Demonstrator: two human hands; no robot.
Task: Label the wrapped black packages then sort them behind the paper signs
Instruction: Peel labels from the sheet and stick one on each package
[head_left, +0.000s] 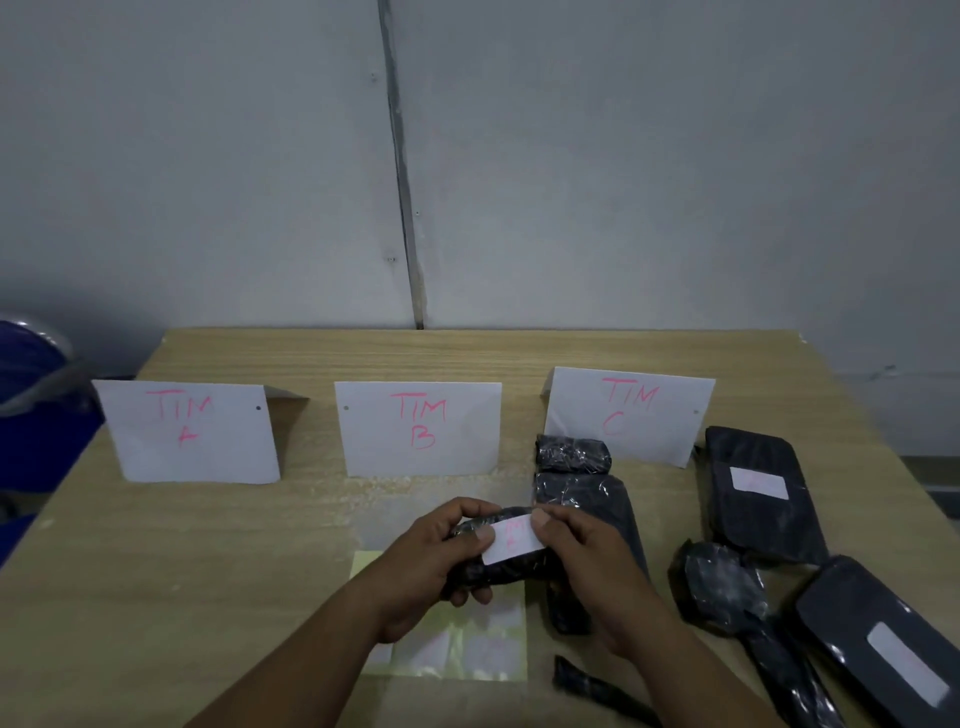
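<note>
My left hand (431, 558) grips a small wrapped black package (493, 569) above the table's near middle. A white label (513, 540) with pink writing lies on its top. My right hand (582, 561) presses that label down with the thumb at its upper right corner. Three folded paper signs stand further back: TIM A (189, 431), TIM B (421, 428) and TIM C (631, 415). Other black packages lie to the right: a small one (574, 453), a long one (587, 493), and two flat ones carrying labels (758, 493) (883, 639).
A yellowish sticker sheet (467, 649) with white labels lies under my hands. A spoon-shaped black package (727, 587) and a thin black one (592, 686) lie at the near right. A blue object (31, 364) stands past the table's left edge. A grey wall rises behind.
</note>
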